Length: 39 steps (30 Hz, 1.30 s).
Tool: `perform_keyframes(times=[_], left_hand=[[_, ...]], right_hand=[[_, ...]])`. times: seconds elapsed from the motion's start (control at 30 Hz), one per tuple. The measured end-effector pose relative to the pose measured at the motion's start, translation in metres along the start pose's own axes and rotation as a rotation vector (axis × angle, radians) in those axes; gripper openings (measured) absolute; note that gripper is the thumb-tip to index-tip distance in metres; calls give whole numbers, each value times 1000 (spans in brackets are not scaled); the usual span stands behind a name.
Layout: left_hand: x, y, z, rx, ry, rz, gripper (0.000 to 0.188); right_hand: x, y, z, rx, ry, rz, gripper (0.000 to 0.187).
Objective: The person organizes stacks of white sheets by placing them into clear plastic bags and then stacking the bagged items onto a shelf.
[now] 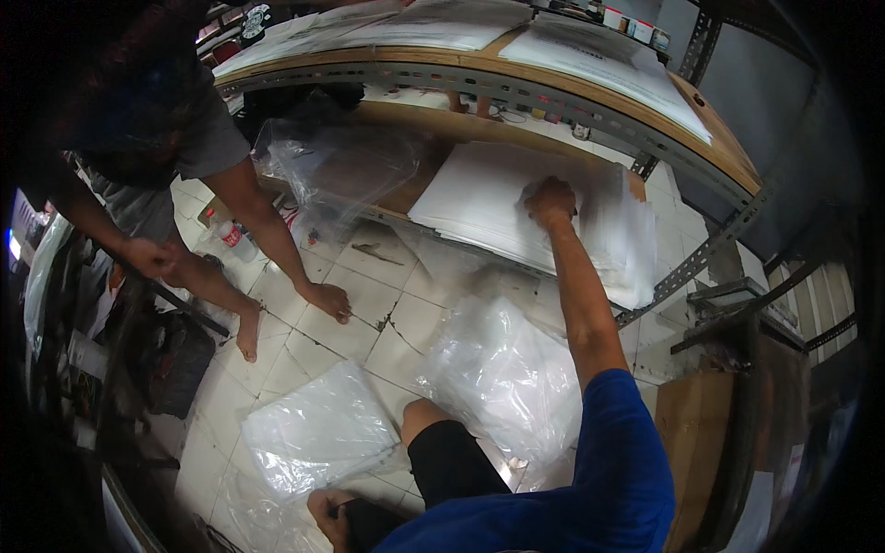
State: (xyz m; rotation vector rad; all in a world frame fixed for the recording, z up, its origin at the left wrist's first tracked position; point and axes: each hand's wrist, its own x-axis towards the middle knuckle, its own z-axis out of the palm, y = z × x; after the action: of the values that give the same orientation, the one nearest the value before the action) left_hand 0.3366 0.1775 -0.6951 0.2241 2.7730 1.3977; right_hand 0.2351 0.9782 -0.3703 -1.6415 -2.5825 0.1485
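Note:
My right arm stretches forward to a lower shelf, where my right hand (551, 200) rests on a thick stack of white sheets (493, 198). Its fingers are curled closed; whatever is in them is blurred and cannot be made out. The stack's right side looks loose and smeared, with a hazy, see-through layer around it. No left hand of mine shows. Before my bent knees, a clear plastic bundle (507, 378) lies on the floor below the stack. A flatter white pack in clear plastic (318, 424) lies to its left.
Another person (207, 138) stands barefoot at the left, near a plastic bottle (232, 237). Crumpled clear plastic (341, 166) hangs over the shelf's left part. Printed sheets (599, 60) cover the upper shelf, edged by a perforated metal frame (553, 101). Cardboard (693, 442) stands right.

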Motion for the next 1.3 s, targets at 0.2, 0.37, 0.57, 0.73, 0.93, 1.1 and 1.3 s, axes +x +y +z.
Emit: perform_keyframes(times=[0.2, 0.37, 0.57, 0.73, 0.93, 1.1, 1.3], left_hand=[[2, -18, 8, -108, -14, 48, 49], [0, 16, 0, -119, -42, 14, 59], [5, 38, 0, -91, -8, 63, 65], [3, 12, -4, -86, 25, 139, 55], [2, -6, 9, -90, -11, -9, 47], [8, 55, 6, -89, 52, 55, 45], [7, 33, -2, -30, 42, 94, 45]], right_hand=[[57, 35, 43, 14, 387, -78, 47], [65, 81, 6, 404, 362, -134, 58], [58, 125, 3, 542, 535, -37, 76], [8, 90, -5, 242, 324, 7, 69], [53, 110, 0, -447, 51, -180, 60], [-4, 85, 4, -436, 647, -243, 44], [-19, 54, 1, -477, 71, -79, 60]])
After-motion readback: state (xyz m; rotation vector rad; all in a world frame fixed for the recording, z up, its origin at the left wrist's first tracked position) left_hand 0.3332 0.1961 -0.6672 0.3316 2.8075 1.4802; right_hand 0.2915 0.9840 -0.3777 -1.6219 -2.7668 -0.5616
